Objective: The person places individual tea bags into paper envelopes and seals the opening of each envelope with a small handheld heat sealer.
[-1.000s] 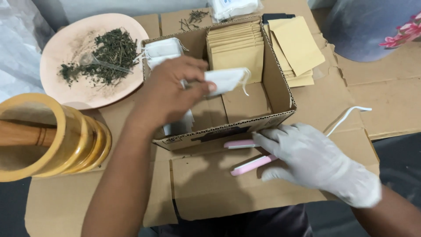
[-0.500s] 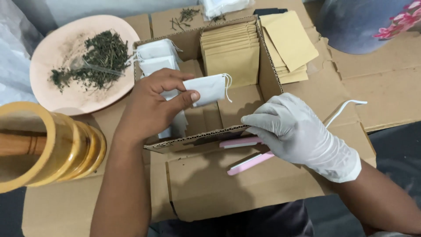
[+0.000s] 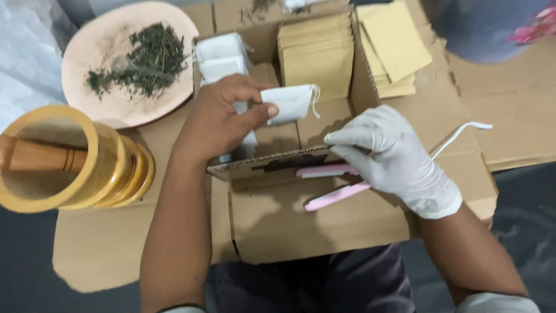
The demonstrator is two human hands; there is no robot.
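A bare left hand [image 3: 223,119] pinches a small white drawstring pouch [image 3: 292,103] by its left end, thumb on the near face and fingers closed around the far side, above the open cardboard box [image 3: 278,162]. The pouch runs left to right, its long axis pointing straight away from the thumb toward the right, with its string [image 3: 315,98] dangling at the far right end. The gloved right hand [image 3: 388,150] sits just below and to the right of that free end, near it but not touching. Its fingers are curled around the upper arm of a pink heat sealer [image 3: 330,185] that lies across the box's near flap, jaws spread in a narrow V opening leftward. A white cord [image 3: 460,134] trails off to the right behind the glove.

The left hand alone carries the pouch; the right hand is the nearer of the 2 to the sealer, and the pouch's free end hangs above and slightly left of its knuckles.

Beyond the left hand, more white pouches [image 3: 220,55] stand in the box's far left corner, with a stack of brown paper envelopes [image 3: 317,49] to their right and loose envelopes [image 3: 394,49] outside the box wall. Farther left of the left hand lie a pink plate [image 3: 110,113] of dried green herbs [image 3: 145,61] and a yellow mortar [image 3: 104,168] with a wooden pestle [image 3: 35,156].
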